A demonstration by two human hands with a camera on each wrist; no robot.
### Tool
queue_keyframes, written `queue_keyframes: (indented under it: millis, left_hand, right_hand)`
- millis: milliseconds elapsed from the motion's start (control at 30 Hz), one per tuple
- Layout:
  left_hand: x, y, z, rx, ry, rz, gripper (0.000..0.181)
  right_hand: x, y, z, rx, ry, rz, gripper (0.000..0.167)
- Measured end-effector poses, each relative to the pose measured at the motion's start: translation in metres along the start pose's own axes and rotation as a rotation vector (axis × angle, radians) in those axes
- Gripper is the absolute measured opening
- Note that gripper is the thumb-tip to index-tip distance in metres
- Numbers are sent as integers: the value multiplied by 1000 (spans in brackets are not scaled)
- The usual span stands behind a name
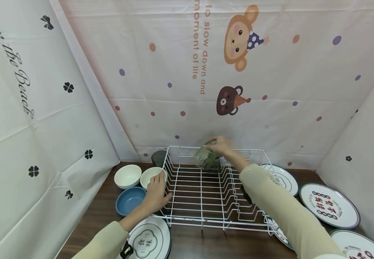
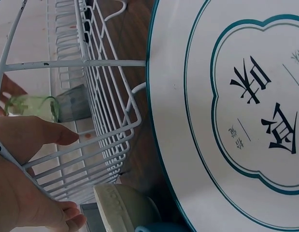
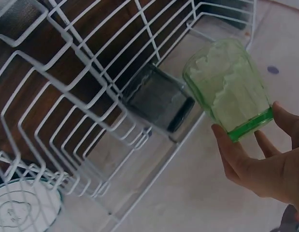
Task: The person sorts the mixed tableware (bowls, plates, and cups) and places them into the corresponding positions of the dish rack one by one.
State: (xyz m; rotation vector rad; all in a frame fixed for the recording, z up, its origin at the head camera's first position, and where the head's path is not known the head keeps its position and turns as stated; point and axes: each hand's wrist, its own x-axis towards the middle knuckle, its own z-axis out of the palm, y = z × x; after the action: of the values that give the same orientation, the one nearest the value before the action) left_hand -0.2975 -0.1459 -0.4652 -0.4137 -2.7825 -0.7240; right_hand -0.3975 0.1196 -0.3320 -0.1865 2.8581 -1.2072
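Observation:
My right hand (image 1: 220,146) pinches a green glass (image 3: 231,92) by its base, with the mouth tipped downward. It hangs over the back of a white wire dish rack (image 1: 202,219). Just beside it, a dark grey glass (image 3: 159,99) sits upside down in the rack's back part. At the rack's left side, my left hand (image 1: 156,194) grips the top wire; in the left wrist view its thumb lies on the inner side and its fingers on the outer side.
Left of the rack are two white bowls (image 1: 127,176), a blue bowl (image 1: 130,201), a stack of plates (image 1: 149,239) and another dark glass (image 1: 158,158). Several plates (image 1: 329,205) lie to the right. A printed cloth (image 1: 180,122) hangs close behind the rack.

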Motion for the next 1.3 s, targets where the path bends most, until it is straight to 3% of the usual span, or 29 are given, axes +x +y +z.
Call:
queue_keyframes:
  millis: [133, 300, 467, 667, 967, 1300]
  left_hand:
    - [0, -1, -3, 16, 19, 6, 90]
    - [2, -1, -5, 13, 16, 7, 90]
    - [3, 1, -3, 7, -4, -1, 90]
    - [1, 5, -1, -9, -2, 4, 90]
    - [-11, -2, -3, -5, 9, -45, 89]
    - [2, 1, 1, 4, 14, -20, 86]
  right_hand:
    - [8, -10, 23, -152, 16, -101, 46]
    - [20, -12, 47, -229, 1, -154, 45]
    - [28, -5, 56, -286, -18, -182, 44]
    - [36, 4, 63, -334, -34, -163, 45]
    - [43, 3, 93, -323, -65, -126, 45]
    - [57, 3, 96, -368, -41, -65, 44]
